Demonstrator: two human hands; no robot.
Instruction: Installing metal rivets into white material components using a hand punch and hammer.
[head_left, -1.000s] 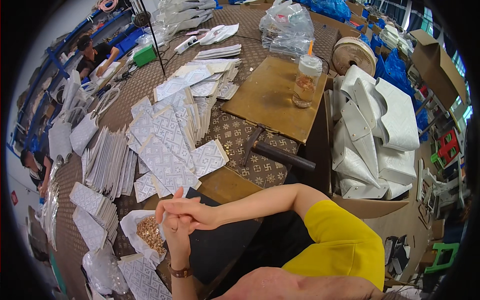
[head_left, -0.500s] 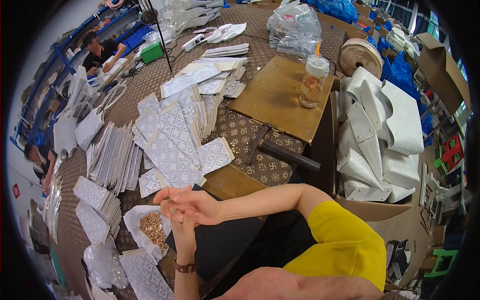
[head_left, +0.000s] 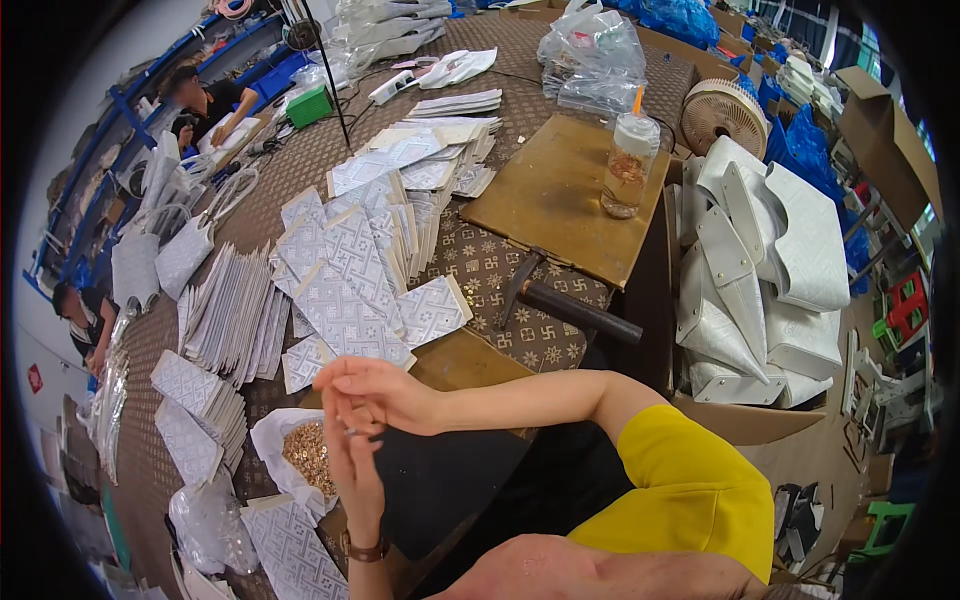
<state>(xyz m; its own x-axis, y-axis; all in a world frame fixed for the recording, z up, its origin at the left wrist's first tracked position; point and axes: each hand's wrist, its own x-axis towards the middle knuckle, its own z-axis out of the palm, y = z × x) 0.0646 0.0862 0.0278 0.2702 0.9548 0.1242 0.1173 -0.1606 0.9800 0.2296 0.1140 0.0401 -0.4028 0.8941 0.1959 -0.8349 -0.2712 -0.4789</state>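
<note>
My left hand [head_left: 358,480], with a brown band at its wrist, rises from the lower edge with its fingers bent up. My right hand [head_left: 385,395] reaches across from the right, and the fingers of both hands meet, closed together. Whatever is between them is hidden or too small to make out. Beside the left hand sits a white, bag-like container [head_left: 270,440] of small gold metal pieces [head_left: 305,455]. Silver patterned panels [head_left: 345,290] with beige edges lie in overlapping piles just beyond the hands. Beneath the hands is a dark board or mat [head_left: 440,480].
A hammer [head_left: 580,312] lies right of the panels. Beyond it, a brown board [head_left: 540,190] carries a clear drink cup [head_left: 630,165]. White bag pieces [head_left: 760,270] fill a carton at right, near a fan [head_left: 724,117]. Two people [head_left: 205,105] sit across the table at left.
My hands have shifted slightly and their fingers have come closer together; the right fingers now curl down over the left. The view has moved a little. Piles and hammer stay in place.
</note>
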